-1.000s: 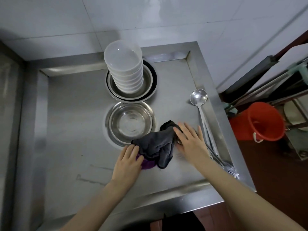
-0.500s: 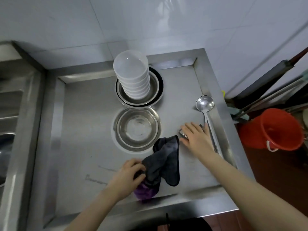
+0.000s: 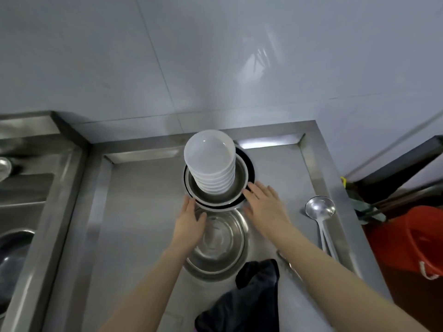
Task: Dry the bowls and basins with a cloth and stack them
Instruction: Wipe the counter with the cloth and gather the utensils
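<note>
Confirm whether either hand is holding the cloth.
No: the cloth lies on the counter, while the left hand and right hand reach, fingers straight, to the basin holding the white bowls.

White bowl stack [image 3: 209, 161]: 1. Steel basins: 2, near basin [image 3: 223, 240] and far basin [image 3: 239, 178]. Cloth [image 3: 249, 305]: 1. Ladle [image 3: 320, 208]: 1. Red bucket [image 3: 412, 238]: 1.
</note>
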`<state>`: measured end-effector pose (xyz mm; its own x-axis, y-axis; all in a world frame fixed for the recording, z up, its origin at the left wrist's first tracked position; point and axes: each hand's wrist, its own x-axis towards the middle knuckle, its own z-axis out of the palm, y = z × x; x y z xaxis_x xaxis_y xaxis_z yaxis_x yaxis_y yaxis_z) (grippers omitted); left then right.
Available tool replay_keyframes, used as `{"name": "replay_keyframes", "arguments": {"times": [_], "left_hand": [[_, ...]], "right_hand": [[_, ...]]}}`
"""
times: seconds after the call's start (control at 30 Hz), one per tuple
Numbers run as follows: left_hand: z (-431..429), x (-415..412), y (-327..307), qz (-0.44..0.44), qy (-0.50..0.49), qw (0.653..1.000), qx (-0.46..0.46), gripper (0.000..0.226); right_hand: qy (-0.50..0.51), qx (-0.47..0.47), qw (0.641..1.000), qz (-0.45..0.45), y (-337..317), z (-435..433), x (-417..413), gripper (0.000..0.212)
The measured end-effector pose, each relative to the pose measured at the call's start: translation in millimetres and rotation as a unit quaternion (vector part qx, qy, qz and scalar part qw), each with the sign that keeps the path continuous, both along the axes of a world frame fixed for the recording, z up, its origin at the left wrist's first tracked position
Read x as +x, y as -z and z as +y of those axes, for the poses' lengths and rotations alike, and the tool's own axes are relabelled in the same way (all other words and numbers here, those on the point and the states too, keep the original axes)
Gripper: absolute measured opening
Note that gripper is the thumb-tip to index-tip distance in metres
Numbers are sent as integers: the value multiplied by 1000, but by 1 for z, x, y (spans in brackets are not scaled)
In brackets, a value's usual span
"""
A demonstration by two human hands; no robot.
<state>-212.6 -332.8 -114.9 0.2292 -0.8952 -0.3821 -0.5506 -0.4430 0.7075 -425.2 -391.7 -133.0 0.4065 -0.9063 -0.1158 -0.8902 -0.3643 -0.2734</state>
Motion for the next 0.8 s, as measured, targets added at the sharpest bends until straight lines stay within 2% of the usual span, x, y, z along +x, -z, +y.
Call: {"name": "replay_keyframes", "arguments": {"times": [0.13,0.23,0.37,0.5,0.8], "left_hand": [[4,-2,12,-16,5,1000,-3,63],[4,-4,15,-41,29,999,-4,63],[-7,-15,17,-55,77,996,-3,63],[-24,-35,15,-64,103,993,2,61],[-57,-81,16,-98,190,977,-16,59]], "right_hand": [[-57,-60,997,-7,22,-6,-9,53],[-74,-63,995,-27,28,-11,-24,56],[-74,-82,994,-9,26,-23,-45,58],[-58,-86,994,25,22,-32,-66,68],[-21,-142,989,38,19,-45,-120,52]]}}
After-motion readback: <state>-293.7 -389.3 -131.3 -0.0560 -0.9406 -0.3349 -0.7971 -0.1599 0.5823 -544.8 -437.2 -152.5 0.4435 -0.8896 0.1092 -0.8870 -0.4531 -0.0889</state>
